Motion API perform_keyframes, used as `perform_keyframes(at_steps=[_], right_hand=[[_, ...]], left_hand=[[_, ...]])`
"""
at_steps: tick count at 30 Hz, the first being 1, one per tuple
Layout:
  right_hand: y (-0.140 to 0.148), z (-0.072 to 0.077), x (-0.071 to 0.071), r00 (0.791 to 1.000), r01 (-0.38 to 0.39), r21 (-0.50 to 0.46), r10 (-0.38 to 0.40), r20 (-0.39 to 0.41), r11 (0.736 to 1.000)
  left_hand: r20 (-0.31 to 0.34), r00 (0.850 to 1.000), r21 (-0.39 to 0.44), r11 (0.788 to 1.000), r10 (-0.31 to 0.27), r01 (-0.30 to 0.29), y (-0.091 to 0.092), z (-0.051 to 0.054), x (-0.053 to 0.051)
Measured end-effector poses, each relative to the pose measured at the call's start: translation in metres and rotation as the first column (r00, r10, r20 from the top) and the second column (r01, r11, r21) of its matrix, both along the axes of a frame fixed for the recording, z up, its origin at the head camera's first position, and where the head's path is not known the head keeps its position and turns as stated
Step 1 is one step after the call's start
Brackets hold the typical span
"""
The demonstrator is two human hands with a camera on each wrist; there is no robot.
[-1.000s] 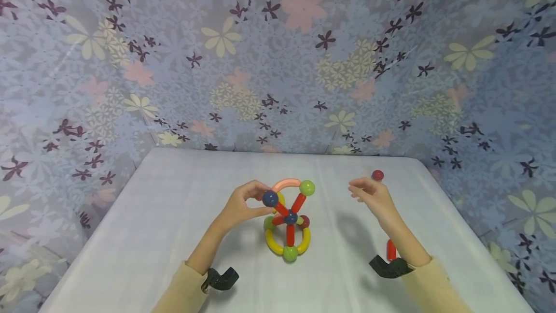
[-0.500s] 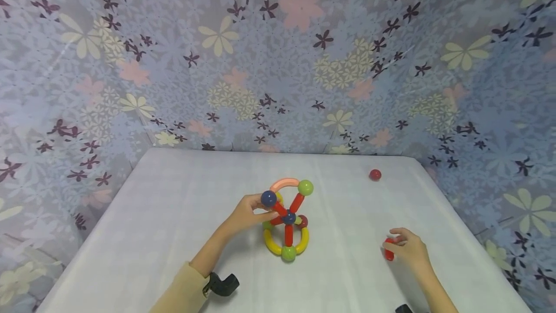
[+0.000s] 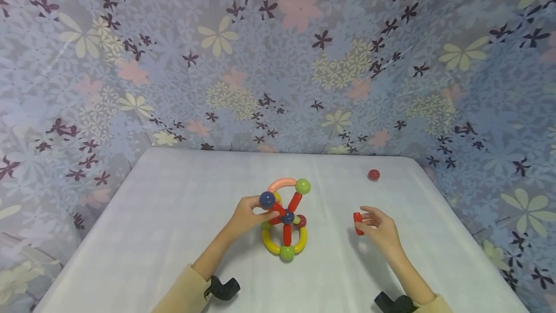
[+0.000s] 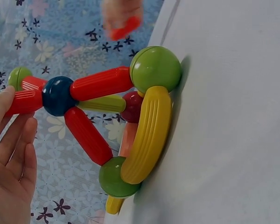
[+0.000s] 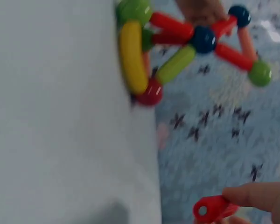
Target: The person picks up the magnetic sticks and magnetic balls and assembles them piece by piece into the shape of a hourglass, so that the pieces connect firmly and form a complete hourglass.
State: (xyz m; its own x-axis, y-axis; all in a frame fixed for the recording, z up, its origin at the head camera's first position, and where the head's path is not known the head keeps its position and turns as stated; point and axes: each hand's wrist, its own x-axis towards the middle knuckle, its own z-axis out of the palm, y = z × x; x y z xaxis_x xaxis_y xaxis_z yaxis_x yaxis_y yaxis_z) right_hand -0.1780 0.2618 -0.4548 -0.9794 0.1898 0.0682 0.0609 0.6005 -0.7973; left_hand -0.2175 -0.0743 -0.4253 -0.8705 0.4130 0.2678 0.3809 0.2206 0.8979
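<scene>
A structure of rods and balls [image 3: 287, 230] stands on the table, with yellow curved rods at its base and red rods meeting at a dark blue ball [image 4: 59, 96]. My left hand [image 3: 244, 217] pinches one of its upper red rods [image 4: 25, 101] between thumb and fingers, just below another dark blue ball [image 3: 267, 200]. To the right of the structure, my right hand [image 3: 384, 230] holds a loose short red rod [image 3: 358, 223] above the table. One round end of that rod [image 5: 206, 210] shows in the right wrist view.
A loose red ball [image 3: 374, 175] lies near the back right of the white-covered table [image 3: 187, 177]. Flower-patterned fabric [image 3: 278, 62] rises behind the table and along its sides. Black straps with mounts [image 3: 223, 288] sit on the wrists.
My right hand has gone down to the red rod on the right, picked it up and carried it left toward the structure. My left hand has closed onto the structure's red rod.
</scene>
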Motion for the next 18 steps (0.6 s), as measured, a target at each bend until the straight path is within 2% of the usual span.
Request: perform_keyframes(at_steps=[3, 7, 11, 18], right_hand=[[-0.030, 0.014, -0.006, 0.998, -0.030, -0.174, 0.018, -0.068, 0.984], [-0.071, 0.028, -0.008, 0.987, -0.114, -0.341, 0.069, -0.142, 0.933], [-0.104, 0.031, -0.008, 0.973, -0.191, -0.416, 0.116, -0.200, 0.889], [-0.134, 0.021, -0.006, 0.964, -0.186, -0.529, 0.050, -0.262, 0.828]], left_hand=[[-0.006, 1.000, 0.007, 1.000, 0.005, -0.005, 0.001, -0.001, 0.001], [-0.003, 1.000, 0.023, 1.000, 0.002, -0.002, 0.001, -0.003, 0.001], [-0.015, 1.000, 0.048, 0.999, -0.015, 0.015, 0.002, -0.002, 0.000], [-0.037, 0.998, 0.055, 0.997, -0.044, 0.046, -0.001, -0.007, -0.003]])
